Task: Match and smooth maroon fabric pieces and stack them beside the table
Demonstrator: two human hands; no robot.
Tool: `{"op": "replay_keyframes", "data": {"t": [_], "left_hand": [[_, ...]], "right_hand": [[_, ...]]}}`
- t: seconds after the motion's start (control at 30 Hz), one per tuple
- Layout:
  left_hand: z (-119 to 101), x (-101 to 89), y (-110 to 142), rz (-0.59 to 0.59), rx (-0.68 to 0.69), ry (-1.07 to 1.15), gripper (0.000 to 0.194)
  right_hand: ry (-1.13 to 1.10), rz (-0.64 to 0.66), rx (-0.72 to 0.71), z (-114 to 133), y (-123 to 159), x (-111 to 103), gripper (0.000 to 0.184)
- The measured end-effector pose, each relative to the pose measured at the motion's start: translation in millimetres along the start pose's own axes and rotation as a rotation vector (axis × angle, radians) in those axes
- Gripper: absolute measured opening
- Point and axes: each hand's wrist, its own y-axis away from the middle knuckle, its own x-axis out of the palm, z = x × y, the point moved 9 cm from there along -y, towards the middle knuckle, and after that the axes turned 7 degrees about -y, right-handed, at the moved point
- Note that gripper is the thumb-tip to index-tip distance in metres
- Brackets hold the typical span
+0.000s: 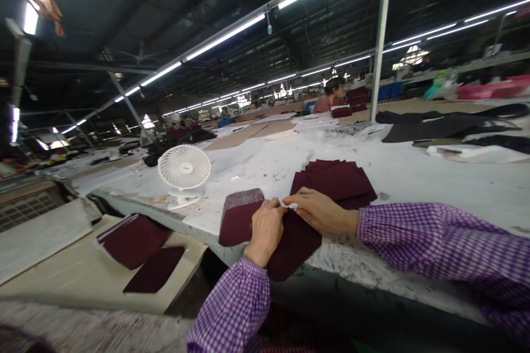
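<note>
A dark maroon fabric piece (295,248) lies at the table's front edge, its lower end hanging past it. My left hand (265,229) is closed at the piece's upper left edge, fingers bent and pinching there. My right hand (317,209) pinches a small white piece (292,206) between thumb and fingers, close to my left fingertips. What the white piece is made of I cannot make out. Left of my hands lie maroon pieces (240,223) with a speckled grey upper part. Behind my right hand is a fanned stack of maroon pieces (337,179).
A white fan (184,168) stands on the white-covered table (256,157). Lower left, a beige surface (62,270) holds more maroon pieces (132,240). A metal post (381,38) rises behind, near dark fabric (434,128). A person (325,100) is farther back.
</note>
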Motion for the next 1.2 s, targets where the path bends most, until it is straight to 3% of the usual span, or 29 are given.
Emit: {"op": "replay_keyframes", "data": {"t": [0.23, 0.47, 0.73, 1.0, 1.2], "left_hand": [[15, -3.0, 4, 0.026, -0.026, 0.104, 0.024], [49, -19.9, 38, -0.058, -0.054, 0.186, 0.023], [49, -26.0, 51, -0.143, -0.024, 0.175, 0.032], [45, -25.0, 53, -0.131, -0.001, 0.097, 0.027], [61, -28.7, 60, -0.159, -0.064, 0.312, 0.017]], "right_hand": [[0.07, 0.092, -0.011, 1, -4, 10, 0.03], [0.142, 0.169, 0.014, 0, -7, 14, 0.036], [0.339, 0.376, -0.057, 17, -15, 16, 0.053], [0.482, 0.679, -0.091, 44, -32, 29, 0.058], [0.512, 0.738, -0.088, 49, -38, 32, 0.061]]}}
